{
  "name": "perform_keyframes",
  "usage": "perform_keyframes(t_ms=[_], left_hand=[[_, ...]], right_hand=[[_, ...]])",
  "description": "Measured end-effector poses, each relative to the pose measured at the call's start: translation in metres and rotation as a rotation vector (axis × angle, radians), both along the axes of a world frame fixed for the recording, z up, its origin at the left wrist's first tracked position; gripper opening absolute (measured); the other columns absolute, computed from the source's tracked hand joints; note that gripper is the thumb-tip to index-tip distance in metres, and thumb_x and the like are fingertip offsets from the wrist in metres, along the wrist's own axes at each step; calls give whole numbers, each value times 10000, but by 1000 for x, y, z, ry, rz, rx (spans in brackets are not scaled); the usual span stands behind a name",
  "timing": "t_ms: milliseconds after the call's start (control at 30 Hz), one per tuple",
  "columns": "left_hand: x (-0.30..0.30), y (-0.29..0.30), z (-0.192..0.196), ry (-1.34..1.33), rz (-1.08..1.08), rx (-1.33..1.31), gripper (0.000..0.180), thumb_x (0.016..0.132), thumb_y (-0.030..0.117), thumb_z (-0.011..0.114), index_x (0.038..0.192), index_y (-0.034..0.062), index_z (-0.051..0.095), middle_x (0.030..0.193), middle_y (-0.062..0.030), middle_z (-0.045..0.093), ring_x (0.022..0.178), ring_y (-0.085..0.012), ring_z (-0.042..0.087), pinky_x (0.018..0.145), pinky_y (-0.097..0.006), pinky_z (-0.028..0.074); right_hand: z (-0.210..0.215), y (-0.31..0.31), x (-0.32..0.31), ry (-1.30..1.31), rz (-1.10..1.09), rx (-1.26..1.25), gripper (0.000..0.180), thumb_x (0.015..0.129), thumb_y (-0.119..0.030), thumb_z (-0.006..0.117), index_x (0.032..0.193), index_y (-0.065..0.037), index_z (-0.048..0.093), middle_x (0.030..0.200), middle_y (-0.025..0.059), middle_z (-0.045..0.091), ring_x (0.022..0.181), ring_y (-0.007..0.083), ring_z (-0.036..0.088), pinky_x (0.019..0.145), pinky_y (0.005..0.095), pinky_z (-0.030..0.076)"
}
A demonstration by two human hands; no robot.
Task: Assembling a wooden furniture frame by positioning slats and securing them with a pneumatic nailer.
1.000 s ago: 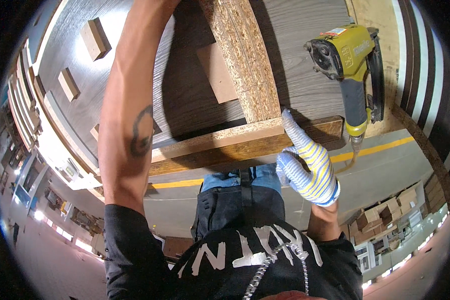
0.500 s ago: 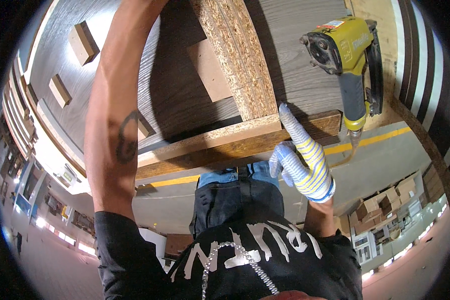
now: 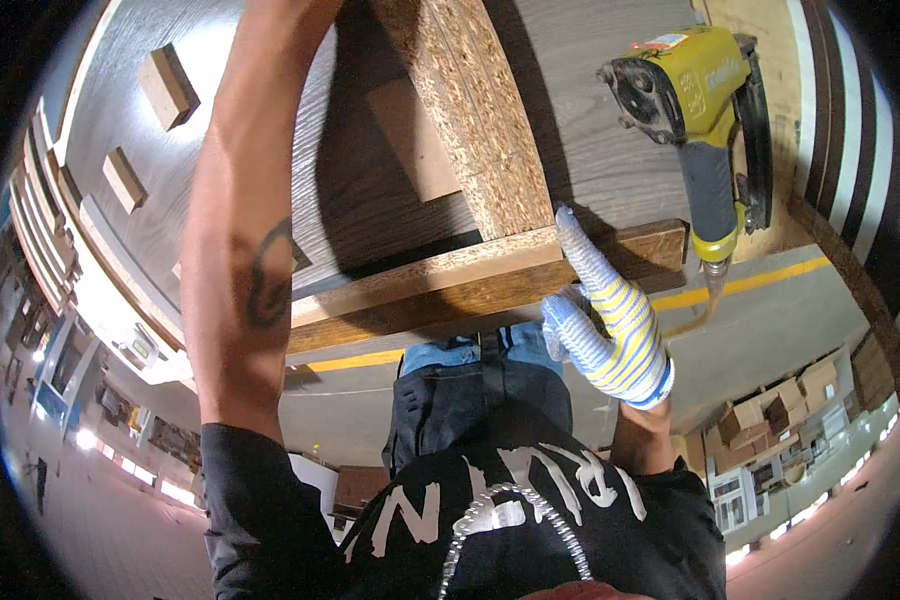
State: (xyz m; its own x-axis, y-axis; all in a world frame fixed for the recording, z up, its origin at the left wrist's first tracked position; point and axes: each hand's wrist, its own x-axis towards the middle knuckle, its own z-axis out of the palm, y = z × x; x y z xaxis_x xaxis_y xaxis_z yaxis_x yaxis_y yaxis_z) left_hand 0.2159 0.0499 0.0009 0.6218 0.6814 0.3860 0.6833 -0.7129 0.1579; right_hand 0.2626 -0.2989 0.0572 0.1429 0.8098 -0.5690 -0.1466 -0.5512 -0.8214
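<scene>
My left hand is past the top edge; only the bare left forearm (image 3: 245,190) shows, stretched over the grey wood-grain panel (image 3: 595,110). My right hand (image 3: 615,325), in a white, yellow and blue striped glove, is at the near edge. Its index finger points forward, its tip at the corner where a strip of particleboard (image 3: 490,130) meets a narrow crosswise strip (image 3: 440,272). Thumb and other fingers are apart from the index, with nothing visible in them. A dark brown wooden rail (image 3: 630,255) runs beneath the crosswise strip.
A yellow-green and black air nail gun (image 3: 705,100) lies right of my right hand, its hose trailing down. Small wooden blocks (image 3: 166,88) sit on the panel's left side. A pale board (image 3: 415,140) lies beside the particleboard strip. Striped boards (image 3: 845,120) stand far right.
My left forearm has shifted slightly to the right. My right hand keeps almost the same place at the corner; the nail gun lies as before.
</scene>
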Motion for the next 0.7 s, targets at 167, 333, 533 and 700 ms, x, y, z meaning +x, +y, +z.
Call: perform_keyframes(t_ms=[167,333,533,700], left_hand=[[-7,5,1,-32,-22,39,458,920,369,596,1182,-5,620,1067,-236,591,1025,-405,545,912,-478,434],[-12,9,-3,-321,-249,-140,550,967,346,580,1376,-10,484,1312,-264,518,1235,-414,479,1059,-471,375],[-108,-47,-4,-131,-44,-185,518,978,290,558,1432,65,450,1485,-198,404,1364,-372,390,1138,-487,286],[-103,-64,4,59,-56,-170,518,985,291,533,1453,87,438,1528,-126,382,1414,-323,353,1178,-466,229]], right_hand=[[7,13,-20,-313,-12,-76,579,913,-215,682,1433,-64,479,556,117,550,458,256,554,514,357,470],[25,24,2,-767,-486,-69,379,898,-21,679,1269,0,605,1280,155,636,1005,180,630,912,311,494],[13,59,87,-1272,-430,447,278,916,-5,646,1194,9,646,1111,148,689,936,185,662,840,330,533],[10,133,159,-1118,-275,105,371,903,-220,689,1211,-19,646,1150,187,683,1018,290,680,905,373,530]])
